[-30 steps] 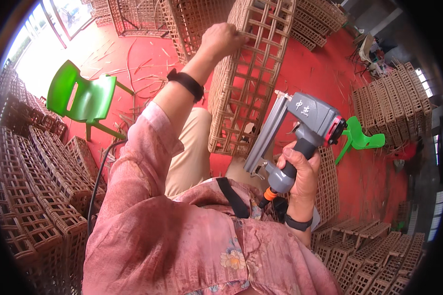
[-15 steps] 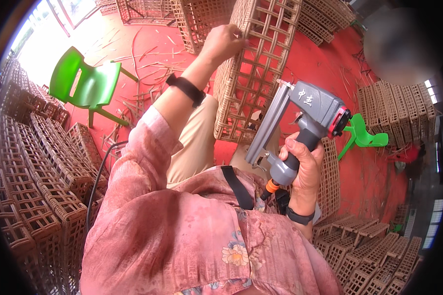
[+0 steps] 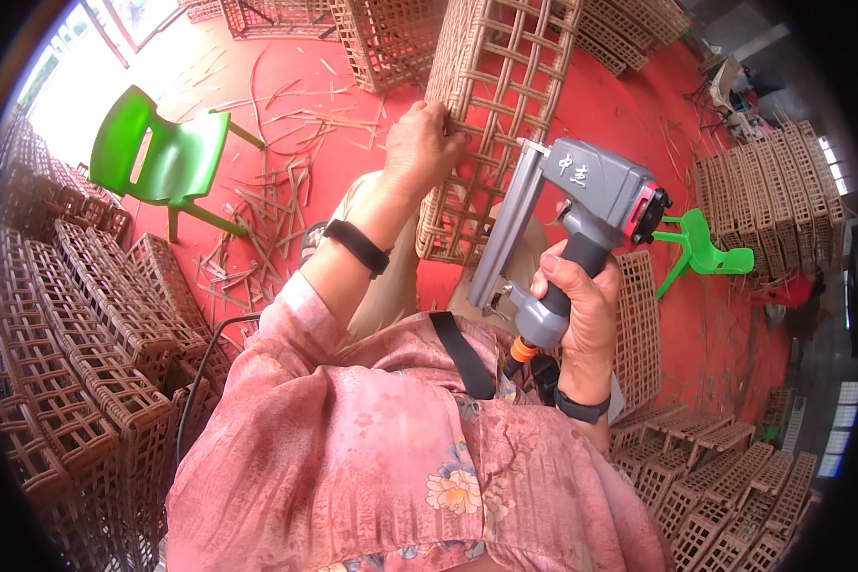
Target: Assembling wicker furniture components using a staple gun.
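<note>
In my right hand [image 3: 586, 310] is a grey pneumatic nail gun [image 3: 605, 195], its fingers closed around the dark grip. The gun's nose points up at the woven basket, close to its right side, and its long magazine slants down to the left. An orange fitting [image 3: 521, 351] sits at the handle's lower end. The tan wicker basket [image 3: 515, 91] stands tilted in front of my legs, its open-lattice face toward the gun. My left hand [image 3: 424, 148] is closed at the basket's left edge, its fingertips partly hidden.
A green plastic chair [image 3: 186, 157] stands at left, another green chair [image 3: 701, 250] at right. Cut strips [image 3: 262, 224] litter the red floor [image 3: 353, 57]. Stacked wicker pieces [image 3: 86, 324] line the left; more stacks [image 3: 767, 200] stand at right. A dark hose [image 3: 205, 357] runs beside my left arm.
My left hand has moved down along the basket's left edge. The nail gun has shifted slightly left and up, still in my right hand.
</note>
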`<move>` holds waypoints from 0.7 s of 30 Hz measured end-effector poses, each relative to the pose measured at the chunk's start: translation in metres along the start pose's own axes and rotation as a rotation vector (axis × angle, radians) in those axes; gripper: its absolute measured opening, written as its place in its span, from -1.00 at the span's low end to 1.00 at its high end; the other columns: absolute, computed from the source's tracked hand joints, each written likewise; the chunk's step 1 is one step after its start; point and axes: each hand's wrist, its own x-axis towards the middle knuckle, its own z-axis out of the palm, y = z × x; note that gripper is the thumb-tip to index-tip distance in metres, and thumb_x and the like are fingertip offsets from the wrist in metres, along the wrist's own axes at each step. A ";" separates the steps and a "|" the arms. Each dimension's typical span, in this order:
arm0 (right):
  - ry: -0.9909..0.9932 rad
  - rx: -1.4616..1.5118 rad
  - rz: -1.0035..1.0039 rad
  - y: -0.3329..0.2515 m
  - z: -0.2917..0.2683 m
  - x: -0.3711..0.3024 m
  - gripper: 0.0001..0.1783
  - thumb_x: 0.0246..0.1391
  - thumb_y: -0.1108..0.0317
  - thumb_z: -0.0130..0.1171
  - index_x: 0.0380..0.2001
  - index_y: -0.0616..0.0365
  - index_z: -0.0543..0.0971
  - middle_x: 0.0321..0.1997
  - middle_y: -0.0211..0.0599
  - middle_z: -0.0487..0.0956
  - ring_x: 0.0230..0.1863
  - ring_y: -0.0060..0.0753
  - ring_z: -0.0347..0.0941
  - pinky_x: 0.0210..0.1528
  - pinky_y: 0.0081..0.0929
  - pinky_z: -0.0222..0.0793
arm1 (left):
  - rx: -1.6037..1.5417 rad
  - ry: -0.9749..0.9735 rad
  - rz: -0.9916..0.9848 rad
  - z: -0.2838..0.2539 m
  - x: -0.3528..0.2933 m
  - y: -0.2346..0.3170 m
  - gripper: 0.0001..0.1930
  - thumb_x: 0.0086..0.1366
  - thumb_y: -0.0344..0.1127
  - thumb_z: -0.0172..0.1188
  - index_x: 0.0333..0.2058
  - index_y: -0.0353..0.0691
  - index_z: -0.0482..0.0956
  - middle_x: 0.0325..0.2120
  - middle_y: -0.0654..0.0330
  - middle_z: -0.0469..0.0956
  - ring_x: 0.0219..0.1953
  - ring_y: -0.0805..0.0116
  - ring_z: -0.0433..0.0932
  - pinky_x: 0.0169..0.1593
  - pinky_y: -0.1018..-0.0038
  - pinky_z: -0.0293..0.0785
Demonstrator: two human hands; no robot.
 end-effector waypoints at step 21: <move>-0.065 -0.031 0.114 0.010 0.019 0.011 -0.58 -0.02 0.43 0.40 -0.10 0.27 0.49 -0.42 -0.34 0.56 -0.50 -0.56 0.51 -0.39 -0.55 0.48 | -0.335 0.084 -0.099 0.016 -0.039 -0.012 -0.61 0.05 -0.26 0.48 -0.21 -0.30 0.57 -0.35 -0.02 0.61 -0.28 0.01 0.63 -0.19 0.20 0.53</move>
